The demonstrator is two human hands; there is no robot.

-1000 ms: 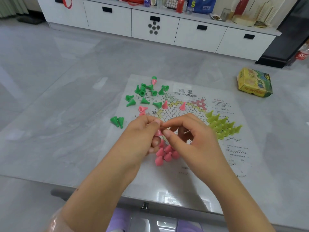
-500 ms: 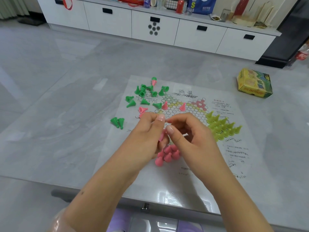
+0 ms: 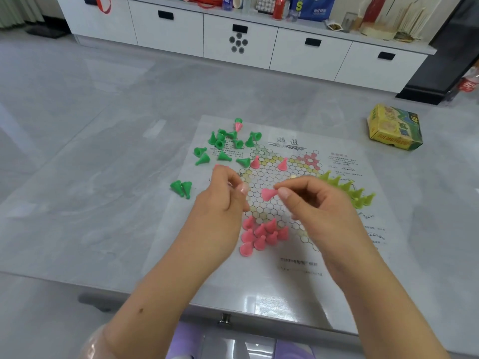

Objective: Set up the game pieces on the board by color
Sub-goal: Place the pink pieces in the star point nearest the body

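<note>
Right hand (image 3: 315,203) pinched a pink plastic cone piece (image 3: 269,194) at its tip, above the pink cluster (image 3: 261,235) | left hand (image 3: 223,200) loosely curled, contents indiscernible | advice: seat base squarely in a vacant circle beside the cluster

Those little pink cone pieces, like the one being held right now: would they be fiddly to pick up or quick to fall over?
Probably light: the right hand lifts the pink piece with just a fingertip pinch. They look like stiff moulded plastic. Likely to tip easily, since several green pieces lie on their sides, and a toppled cone would probably roll in a curve, not straight.
</note>
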